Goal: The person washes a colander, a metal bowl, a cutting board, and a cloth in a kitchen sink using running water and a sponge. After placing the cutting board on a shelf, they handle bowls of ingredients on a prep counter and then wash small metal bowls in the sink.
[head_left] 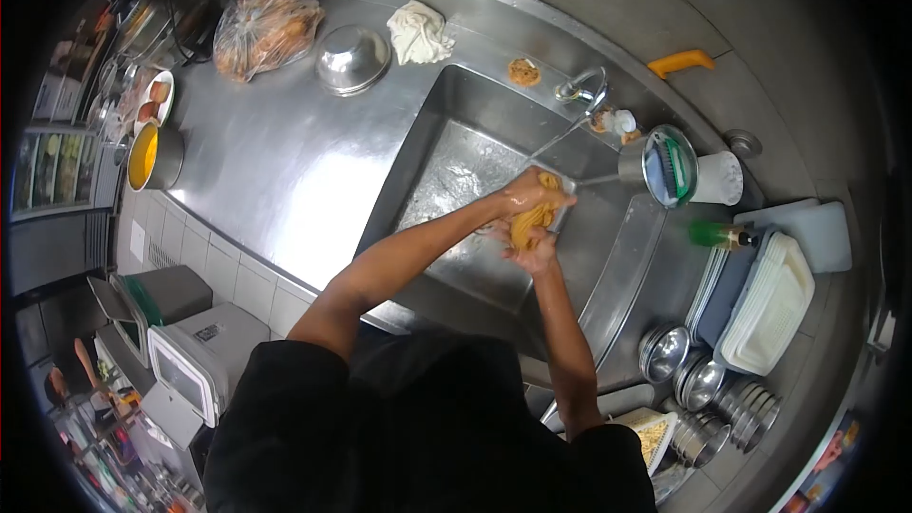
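A wet, bunched yellow cloth [532,223] is held over the steel sink [404,171], near its right side. My left hand [525,195] is closed around the cloth's upper part. Lower down, my right hand [535,249] grips the other end, with some fingers partly hidden by the folds. From the faucet [581,92], a thin stream of water runs down toward the hands. Water and suds lie on the sink bottom beneath them.
Left on the steel counter are a white rag [419,33], an upturned metal bowl [352,60], a plastic bag of food [269,30] and a pot [168,157]. Right of the sink stand a container of brushes [670,166], a green bottle [717,235], stacked trays [768,304] and metal bowls [665,350].
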`<state>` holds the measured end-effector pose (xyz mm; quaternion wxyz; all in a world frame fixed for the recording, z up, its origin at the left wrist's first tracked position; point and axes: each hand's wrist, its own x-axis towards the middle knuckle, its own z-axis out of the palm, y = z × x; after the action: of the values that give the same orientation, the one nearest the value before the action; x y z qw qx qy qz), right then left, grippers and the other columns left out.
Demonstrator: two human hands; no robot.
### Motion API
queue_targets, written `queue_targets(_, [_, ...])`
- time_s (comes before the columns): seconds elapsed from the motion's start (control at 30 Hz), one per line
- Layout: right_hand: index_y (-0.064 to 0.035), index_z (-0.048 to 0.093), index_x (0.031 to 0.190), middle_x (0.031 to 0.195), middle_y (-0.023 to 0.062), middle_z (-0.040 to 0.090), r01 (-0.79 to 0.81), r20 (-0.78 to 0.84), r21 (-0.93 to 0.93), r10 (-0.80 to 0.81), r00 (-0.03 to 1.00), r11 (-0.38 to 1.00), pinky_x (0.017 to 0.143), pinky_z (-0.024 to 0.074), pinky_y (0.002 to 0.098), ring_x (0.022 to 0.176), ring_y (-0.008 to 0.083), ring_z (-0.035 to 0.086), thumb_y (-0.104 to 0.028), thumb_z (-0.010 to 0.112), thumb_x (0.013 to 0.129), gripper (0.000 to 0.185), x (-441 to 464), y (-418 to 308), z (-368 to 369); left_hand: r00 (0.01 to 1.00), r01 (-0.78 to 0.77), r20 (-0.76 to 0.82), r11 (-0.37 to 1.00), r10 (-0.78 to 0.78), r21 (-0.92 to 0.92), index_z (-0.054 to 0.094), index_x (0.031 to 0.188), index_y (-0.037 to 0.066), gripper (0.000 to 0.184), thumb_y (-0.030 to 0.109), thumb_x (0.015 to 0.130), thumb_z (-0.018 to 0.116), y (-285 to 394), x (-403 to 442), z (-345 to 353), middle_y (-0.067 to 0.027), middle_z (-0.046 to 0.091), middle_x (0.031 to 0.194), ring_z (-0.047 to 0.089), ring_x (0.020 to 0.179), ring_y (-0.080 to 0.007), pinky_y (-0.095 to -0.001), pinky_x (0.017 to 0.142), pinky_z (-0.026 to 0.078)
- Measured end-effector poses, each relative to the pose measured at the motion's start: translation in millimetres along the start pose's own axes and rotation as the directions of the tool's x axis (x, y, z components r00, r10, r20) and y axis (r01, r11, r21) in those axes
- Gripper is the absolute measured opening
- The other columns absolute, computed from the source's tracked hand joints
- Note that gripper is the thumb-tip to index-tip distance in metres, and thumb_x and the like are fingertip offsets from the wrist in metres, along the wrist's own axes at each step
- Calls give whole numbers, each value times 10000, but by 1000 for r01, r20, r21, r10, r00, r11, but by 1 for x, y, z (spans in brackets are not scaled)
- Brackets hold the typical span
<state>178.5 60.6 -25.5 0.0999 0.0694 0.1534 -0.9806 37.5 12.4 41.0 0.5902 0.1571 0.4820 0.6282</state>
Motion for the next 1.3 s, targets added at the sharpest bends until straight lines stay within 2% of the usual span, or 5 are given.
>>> queue_targets(0.27, [-81, 516, 781, 616, -33, 448, -201, -651, -211, 15, 759, 957, 394, 302, 183, 448, 47, 396, -77, 591, 814, 81, -18, 69, -8, 988, 33, -142, 794, 67, 607, 600, 734, 17, 189, 194, 688, 644, -91, -28, -11, -146, 620, 658, 611, 608, -247, -353, 608, 488])
queue_targets(0.53, [-85, 539, 904, 733, 9, 516, -244, -637, -582, -248, 730, 775, 473, 367, 218, 592, 75, 487, -137, 630, 830, 128, 1, 133, -85, 936, 117, -272, 531, 224, 839, 652, 769, 3, 219, 206, 689, 635, -145, -31, -29, -239, 647, 786, 638, 771, -400, -437, 740, 514])
queue_targets(0.73, [-47, 574, 1159, 952, 51, 608, -304, -308, -948, -514, 800, 94, 668, 494, 287, 818, 125, 577, -177, 676, 815, 382, -14, 111, -56, 699, -317, -290, 647, 653, 693, 556, 853, 67, 299, 289, 727, 712, -139, -75, -30, -134, 616, 855, 591, 775, -241, -355, 717, 473])
queue_targets(0.9, [-35, 408, 1281, 1196, 78, 521, -111, -349, -893, -517, 781, 436, 903, 428, 312, 1078, 182, 519, -141, 692, 830, 543, 8, 102, 71, 895, -193, -374, 967, 244, 169, 569, 1104, 73, 440, 392, 826, 690, -83, -172, -60, -115, 582, 1054, 558, 999, -215, -335, 873, 442])
queue_targets(1.3, [4, 444, 1290, 1219, 97, 537, 97, -72, -866, -315, 946, 490, 978, 410, 353, 1144, 202, 507, -234, 511, 962, 410, 169, 316, 275, 372, -647, -771, 740, 517, 183, 564, 1060, 59, 228, 210, 891, 595, -108, -517, -252, -19, 584, 1042, 527, 1006, -124, -292, 887, 416])
